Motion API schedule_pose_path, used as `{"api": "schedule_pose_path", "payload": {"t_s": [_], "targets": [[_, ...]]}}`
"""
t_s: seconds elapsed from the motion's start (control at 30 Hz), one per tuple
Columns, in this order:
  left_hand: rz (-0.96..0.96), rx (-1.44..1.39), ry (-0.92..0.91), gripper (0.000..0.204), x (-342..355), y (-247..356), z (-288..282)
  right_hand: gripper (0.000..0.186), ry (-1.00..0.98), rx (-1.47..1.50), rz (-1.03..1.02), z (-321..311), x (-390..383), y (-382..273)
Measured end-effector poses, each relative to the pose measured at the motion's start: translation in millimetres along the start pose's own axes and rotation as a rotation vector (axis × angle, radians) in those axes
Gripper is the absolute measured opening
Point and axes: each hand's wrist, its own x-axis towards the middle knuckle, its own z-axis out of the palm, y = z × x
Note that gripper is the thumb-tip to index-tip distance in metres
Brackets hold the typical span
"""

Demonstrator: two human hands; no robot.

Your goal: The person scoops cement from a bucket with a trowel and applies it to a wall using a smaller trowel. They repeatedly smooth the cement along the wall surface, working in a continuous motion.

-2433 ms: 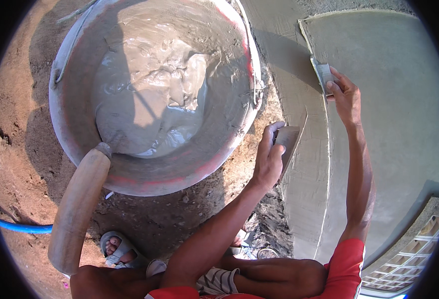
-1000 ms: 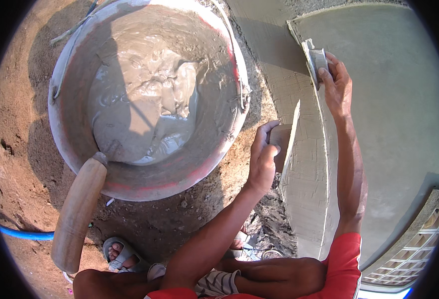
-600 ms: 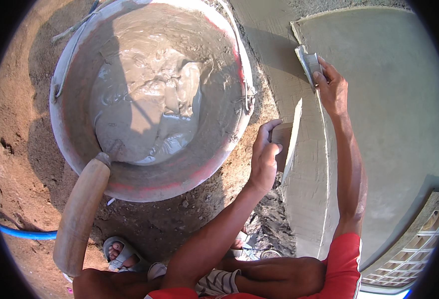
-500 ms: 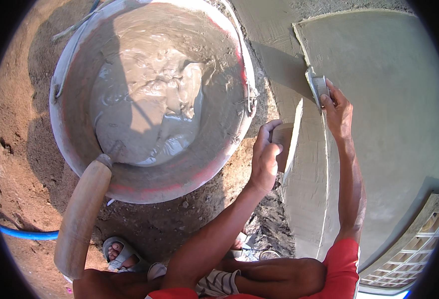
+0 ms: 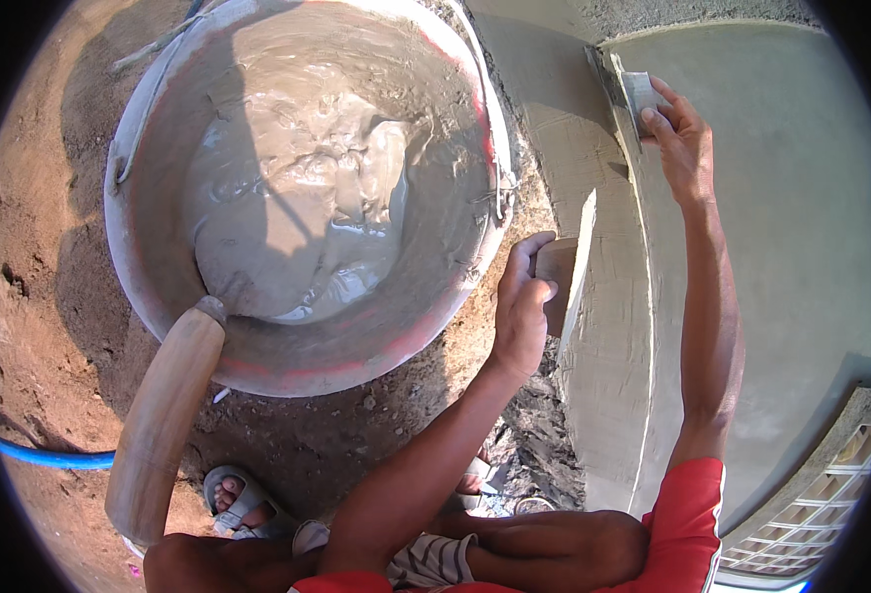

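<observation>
Since the earlier frame the right hand [image 5: 680, 148] has carried its small trowel [image 5: 638, 99] up the corner edge of the plastered wall [image 5: 791, 257], while the left hand [image 5: 522, 311] stays closed on the wooden float [image 5: 566, 282] pressed to the wall's narrow side face. From left, the wide basin [image 5: 139, 198] of wet mortar [image 5: 297, 208] looks heavy and sloppy, best worked by the long wooden handle [image 5: 164, 420] leaning on its rim. The fresh corner seems soft and easily marred; open room lies rightward across the broad face.
</observation>
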Motion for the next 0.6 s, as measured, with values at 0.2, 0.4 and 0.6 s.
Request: {"api": "schedule_pose_path", "payload": {"t_s": [0.2, 0.4, 0.6], "targets": [[0.015, 0.006, -0.001, 0.059, -0.9, 0.8, -2.4, 0.042, 0.006, -0.216, 0.030, 21.6, 9.9, -7.6], [-0.020, -0.036, 0.001, 0.059, -0.2, -0.2, -0.7, 0.042, -0.044, -0.250, 0.104, 16.9, -19.1, -7.8], [0.017, -0.038, -0.038, 0.057, -0.7, -2.7, 2.1, 0.042, -0.080, -0.199, 0.211, -22.3, -87.9, 21.4]]}}
